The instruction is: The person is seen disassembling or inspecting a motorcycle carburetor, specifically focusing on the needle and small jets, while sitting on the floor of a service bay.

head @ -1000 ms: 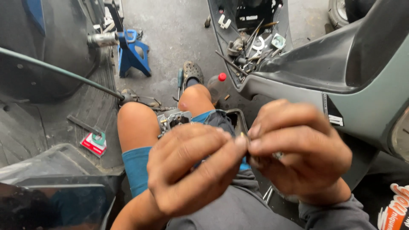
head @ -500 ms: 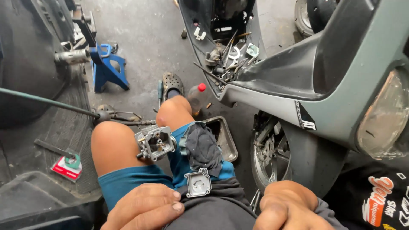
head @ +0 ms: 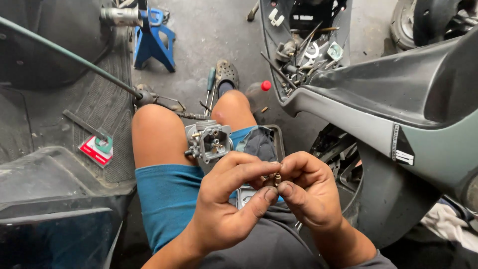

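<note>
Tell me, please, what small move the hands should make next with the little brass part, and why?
Probably turn the small brass part slightly between the fingertips for a better view. Both the left hand and the right hand pinch it close together above the lap, so most of it is hidden. The carburetor body rests untouched between the knees, apart from the hands.

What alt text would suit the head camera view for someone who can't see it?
Left hand and right hand pinch a small brass part between their fingertips above the person's lap. A metal carburetor body rests on the knees, beside a scooter panel.
</note>
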